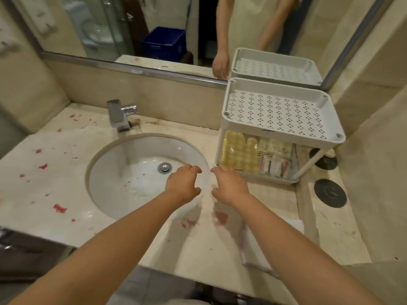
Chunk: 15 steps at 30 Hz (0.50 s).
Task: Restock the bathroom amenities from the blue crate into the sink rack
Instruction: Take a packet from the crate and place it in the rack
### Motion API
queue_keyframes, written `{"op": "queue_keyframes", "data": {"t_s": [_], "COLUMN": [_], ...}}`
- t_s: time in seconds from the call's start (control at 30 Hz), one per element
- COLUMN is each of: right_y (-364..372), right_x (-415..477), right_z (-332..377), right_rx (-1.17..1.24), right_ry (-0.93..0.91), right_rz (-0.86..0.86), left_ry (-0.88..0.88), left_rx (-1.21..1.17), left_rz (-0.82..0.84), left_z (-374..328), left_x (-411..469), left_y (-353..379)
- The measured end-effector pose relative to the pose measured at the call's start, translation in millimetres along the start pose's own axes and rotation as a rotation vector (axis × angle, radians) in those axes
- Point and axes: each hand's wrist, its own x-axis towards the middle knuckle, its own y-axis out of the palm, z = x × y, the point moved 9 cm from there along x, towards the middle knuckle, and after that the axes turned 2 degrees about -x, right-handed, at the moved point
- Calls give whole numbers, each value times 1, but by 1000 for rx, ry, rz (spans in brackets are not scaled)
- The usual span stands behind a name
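Observation:
A white two-tier sink rack (284,126) stands on the counter to the right of the basin. Its perforated top shelf is bare. The lower shelf holds yellow checked packets (239,154), cream sachets (275,148) and small wrapped items (275,166). My left hand (184,183) hovers over the right rim of the basin, fingers loosely curled, holding nothing. My right hand (230,184) hovers just left of the rack's lower shelf, fingers loosely curled and empty. The blue crate (164,44) shows only as a reflection in the mirror.
A round white basin (123,172) with a chrome tap (119,115) is set in a marble counter (55,186) stained with red spots. A wall mirror (132,29) runs behind. Two dark round caps (330,193) sit on the counter right of the rack. A wall closes the right side.

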Motion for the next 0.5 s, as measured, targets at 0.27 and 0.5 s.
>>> {"op": "queue_keyframes", "data": {"t_s": [0.27,0.5], "right_y": [12,24], "right_x": [9,-11], "right_z": [92,201], "right_rx": [-66,-73], "right_ry": [-185,-375], "right_rz": [10,6], "left_ry": [-195,-367], "left_rx": [-8,-28], "left_rz": [-92,-170], "left_z": [83,160], "left_x": [-59,-146], "left_y": [-30,-60]}}
